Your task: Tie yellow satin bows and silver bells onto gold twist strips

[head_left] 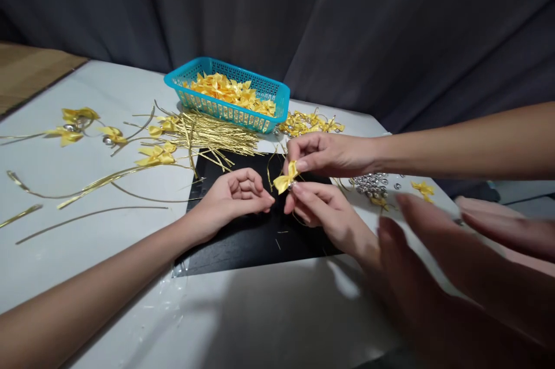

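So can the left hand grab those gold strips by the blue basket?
Probably yes: the left hand is close to the gold strips, and nothing seems to block the way over the black board.

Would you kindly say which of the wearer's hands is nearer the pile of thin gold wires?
Left: the left hand is in front of the pile, the right hand farther right, at a yellow ribbon bow.

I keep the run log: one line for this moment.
left hand: curled, over black mat | yellow bow: between two other hands | blue basket: yellow bows
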Available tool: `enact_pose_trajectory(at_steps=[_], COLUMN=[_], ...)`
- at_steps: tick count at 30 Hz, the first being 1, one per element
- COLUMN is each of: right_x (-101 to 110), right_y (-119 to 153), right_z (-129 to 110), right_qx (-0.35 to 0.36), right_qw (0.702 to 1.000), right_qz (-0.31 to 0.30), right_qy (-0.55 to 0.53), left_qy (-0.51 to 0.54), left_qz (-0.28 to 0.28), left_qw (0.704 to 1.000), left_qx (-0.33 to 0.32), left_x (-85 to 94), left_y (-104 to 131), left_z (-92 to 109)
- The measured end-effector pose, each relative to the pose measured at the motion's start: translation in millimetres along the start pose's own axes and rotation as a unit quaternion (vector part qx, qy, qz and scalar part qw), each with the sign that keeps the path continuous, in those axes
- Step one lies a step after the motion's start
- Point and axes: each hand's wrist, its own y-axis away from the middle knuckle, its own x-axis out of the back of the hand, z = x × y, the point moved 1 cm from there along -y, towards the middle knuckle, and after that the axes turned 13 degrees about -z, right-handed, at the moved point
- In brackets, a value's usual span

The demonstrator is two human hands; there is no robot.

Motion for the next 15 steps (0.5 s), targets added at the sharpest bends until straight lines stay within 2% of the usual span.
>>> enact_pose_trajectory(at_steps=[1, 4, 8, 12, 13, 15], right_x=[12, 35, 35, 28, 28, 28], right_y=[2, 14, 36, 49, 52, 57], right_z=[-8, -23, -28, -37, -40, -47], right_qx=[0.020, 0.050, 0.007, 0.002, 0.007, 0.018], right_qw=[1.000, 0.998, 0.995, 0.996, 0.996, 0.993], right_qz=[-0.011, 0.023, 0.065, 0.085, 0.088, 0.100], right_qy=[0.002, -0.032, -0.079, -0.003, 0.017, 0.053], left_qy=[0.003, 0.016, 0.019, -0.027, -0.061, -0.139], left_qz=[-0.002, -0.004, -0.012, -0.009, 0.003, 0.048], left_qw=[1.000, 1.000, 1.000, 1.000, 0.998, 0.985], left_qx=[0.003, 0.005, 0.008, 0.011, -0.006, -0.095], left_x=[-0.4, -1.6, -3.7, -7.0, -6.9, -3.9], left_y=[0, 0, -2, 1, 4, 14], left_z=[1, 2, 0, 9, 16, 36])
